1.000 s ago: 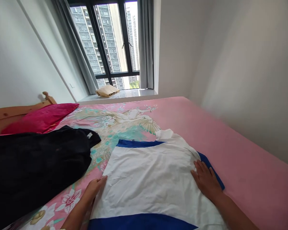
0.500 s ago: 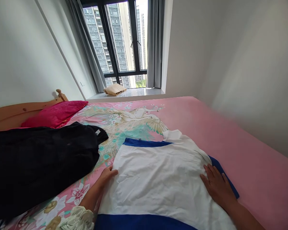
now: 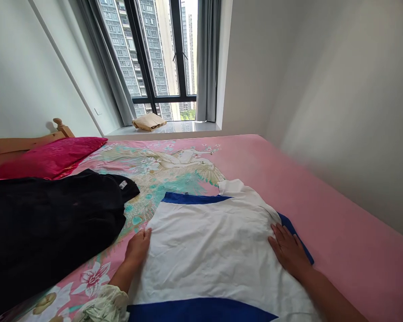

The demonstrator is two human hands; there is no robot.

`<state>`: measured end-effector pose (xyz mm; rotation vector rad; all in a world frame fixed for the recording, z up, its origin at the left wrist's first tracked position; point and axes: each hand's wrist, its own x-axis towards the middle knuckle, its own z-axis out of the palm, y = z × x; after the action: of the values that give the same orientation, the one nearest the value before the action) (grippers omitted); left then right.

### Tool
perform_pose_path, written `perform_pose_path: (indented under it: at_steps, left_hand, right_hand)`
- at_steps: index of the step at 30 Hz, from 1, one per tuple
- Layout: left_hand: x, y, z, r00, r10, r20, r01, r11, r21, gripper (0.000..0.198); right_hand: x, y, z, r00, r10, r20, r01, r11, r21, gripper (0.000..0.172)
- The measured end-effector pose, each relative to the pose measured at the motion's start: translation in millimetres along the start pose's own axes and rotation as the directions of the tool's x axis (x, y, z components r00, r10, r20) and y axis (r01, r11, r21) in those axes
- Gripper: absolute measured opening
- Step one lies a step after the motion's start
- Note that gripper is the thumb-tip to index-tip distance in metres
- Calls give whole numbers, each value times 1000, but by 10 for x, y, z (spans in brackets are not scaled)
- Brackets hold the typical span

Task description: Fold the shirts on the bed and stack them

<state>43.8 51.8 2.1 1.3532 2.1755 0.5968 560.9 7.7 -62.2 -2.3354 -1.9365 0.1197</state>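
A white shirt with blue panels (image 3: 215, 250) lies spread over the bed in front of me. At its left edge is my left hand (image 3: 138, 247), its fingers curled in at the fabric's border and partly hidden. My right hand (image 3: 289, 249) rests flat on the shirt's right side, fingers spread, beside a blue strip that sticks out past the white cloth. A black garment (image 3: 50, 228) with a small white label lies to the left of my left hand, apart from the white shirt.
The bed (image 3: 255, 165) has a pink flowered sheet. A red pillow (image 3: 53, 156) lies by the wooden headboard (image 3: 23, 145) at the left. Folded beige cloth (image 3: 149, 121) sits on the window sill (image 3: 184, 127). Walls stand at left and right.
The view has shifted, so the bed and clothes appear further left. My left hand's thumb, earlier stretched over the shirt's edge, is now drawn in. My right hand stays flat on the shirt.
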Motion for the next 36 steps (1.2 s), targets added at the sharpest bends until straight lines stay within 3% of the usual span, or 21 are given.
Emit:
perform_pose_path:
  at_steps: [6, 8, 10, 12, 14, 16, 17, 18, 19, 22, 23, 24, 25, 26, 28, 29, 30, 31, 33, 34, 36]
  left_hand:
    - [91, -201, -139, 996, 43, -74, -28, 982, 188, 45]
    - [67, -132, -152, 992, 71, -106, -47, 976, 212, 46]
    - [-55, 58, -37, 958, 246, -150, -203, 945, 256, 45]
    - [-295, 336, 215, 833, 545, -94, -494, 809, 317, 41]
    - [-605, 595, 530, 634, 765, 114, -754, 580, 308, 41]
    - [-876, 700, 777, 405, 845, 349, -912, 346, 220, 41]
    - [-961, 669, 840, 347, 839, 419, -937, 292, 192, 45]
    - [-1000, 585, 853, 351, 818, 455, -936, 292, 197, 53]
    - [-996, 462, 819, 416, 785, 459, -909, 341, 240, 63]
    - [-817, 105, 565, 743, 590, 315, -664, 592, 457, 78]
    - [-752, 66, 484, 804, 535, 259, -586, 641, 496, 75]
    - [-707, 87, 430, 819, 523, 236, -564, 662, 494, 66]
    - [-683, 162, 411, 795, 554, 247, -600, 657, 457, 57]
    - [-677, 273, 424, 730, 619, 288, -681, 623, 386, 49]
    - [-678, 505, 518, 530, 748, 399, -847, 490, 206, 44]
    - [-661, 579, 569, 465, 766, 443, -882, 445, 157, 45]
    - [-618, 605, 604, 463, 755, 464, -882, 442, 162, 50]
    - [-546, 584, 615, 525, 716, 459, -849, 481, 219, 56]
    - [-334, 453, 563, 757, 569, 320, -652, 634, 415, 66]
    - [-212, 384, 514, 847, 488, 213, -525, 698, 488, 64]
    - [3, 326, 426, 885, 452, 113, -443, 740, 506, 49]
  right_hand:
    - [30, 21, -101, 1000, 2, -7, -2, 998, 56, 61]
    - [36, -11, -190, 999, 22, -34, -18, 992, 128, 58]
    - [13, -149, -301, 992, -5, -123, 30, 979, 201, 55]
    - [-38, -395, -398, 962, -125, -241, 186, 951, 246, 53]
    - [-85, -657, -444, 899, -323, -297, 397, 886, 240, 48]
    - [-81, -783, -429, 816, -532, -226, 572, 799, 185, 45]
    - [-50, -762, -407, 802, -577, -155, 596, 789, 151, 45]
    - [-2, -688, -384, 820, -567, -80, 573, 812, 114, 47]
    - [59, -576, -368, 861, -509, -17, 509, 858, 73, 49]
    - [230, -286, -402, 964, -266, 21, 266, 964, -12, 54]
    - [258, -287, -439, 966, -260, -11, 260, 966, -11, 53]
    - [266, -356, -480, 953, -296, -60, 297, 955, 4, 50]
    - [257, -482, -520, 926, -359, -119, 365, 931, 32, 47]
    - [237, -641, -552, 878, -445, -179, 461, 885, 63, 45]
    - [204, -945, -572, 741, -635, -220, 667, 734, 126, 41]
    - [211, -1038, -562, 698, -692, -186, 716, 683, 144, 40]
    - [239, -1072, -542, 704, -698, -131, 710, 688, 149, 39]
    - [290, -1052, -521, 755, -652, -64, 654, 744, 134, 39]
    - [432, -916, -498, 902, -432, 14, 431, 901, 55, 42]
    - [507, -851, -502, 943, -333, 6, 333, 943, 25, 41]
    - [626, -827, -531, 950, -308, -60, 310, 950, 42, 38]
